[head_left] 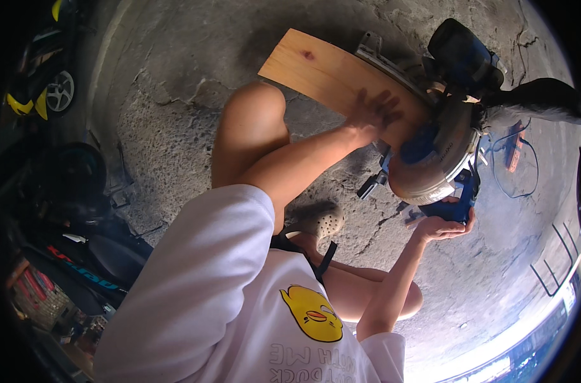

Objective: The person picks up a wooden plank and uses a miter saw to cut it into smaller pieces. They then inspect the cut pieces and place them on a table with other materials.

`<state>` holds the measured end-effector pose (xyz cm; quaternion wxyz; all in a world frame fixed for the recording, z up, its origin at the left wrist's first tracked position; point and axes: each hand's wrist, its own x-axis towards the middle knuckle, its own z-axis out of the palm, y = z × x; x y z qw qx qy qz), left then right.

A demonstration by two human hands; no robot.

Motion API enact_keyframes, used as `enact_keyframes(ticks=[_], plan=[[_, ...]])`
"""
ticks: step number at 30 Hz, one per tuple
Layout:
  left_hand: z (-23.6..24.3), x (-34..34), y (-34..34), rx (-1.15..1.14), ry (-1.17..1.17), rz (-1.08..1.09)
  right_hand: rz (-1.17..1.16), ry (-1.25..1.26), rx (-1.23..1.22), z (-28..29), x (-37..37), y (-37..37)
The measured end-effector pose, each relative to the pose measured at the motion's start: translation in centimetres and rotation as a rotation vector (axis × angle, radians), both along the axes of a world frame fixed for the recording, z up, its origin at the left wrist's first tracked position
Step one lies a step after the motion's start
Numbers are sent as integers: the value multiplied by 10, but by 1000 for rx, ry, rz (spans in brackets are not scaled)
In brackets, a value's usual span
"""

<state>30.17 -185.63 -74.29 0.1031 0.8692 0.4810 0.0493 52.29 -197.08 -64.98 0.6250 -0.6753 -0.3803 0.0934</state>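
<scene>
A flat wooden board (319, 67) lies across the base of a blue and black miter saw (446, 150), along its metal fence (395, 69). My left hand (372, 119) rests on the board with its fingers spread, to the left of the saw's blade guard. Around the blue saw handle (453, 207), my right hand (440, 228) is closed at the near side of the saw. The saw head is low over the board's right part. Guard and housing hide the blade, so I cannot tell whether it touches the wood.
Behind the saw sticks out a black dust bag (536, 101). A blue cord (534, 182) curls on the cracked concrete floor (175, 127) beside a reddish block (514, 148). Motorcycles (92, 268) stand at the left. A metal frame (554, 260) lies at the right. My knees flank the work.
</scene>
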Motion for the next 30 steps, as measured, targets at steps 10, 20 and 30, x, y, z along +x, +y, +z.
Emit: enact_keyframes(ticks=[10, 20, 30], plan=[[8, 1, 4, -52, 27, -26, 105, 53, 40, -3, 5, -1], [26, 8, 12, -227, 100, -102, 84, 103, -35, 24, 21, 3], [-11, -1, 6, -77, 265, -174, 140, 48, -260, 141, 51, 95]])
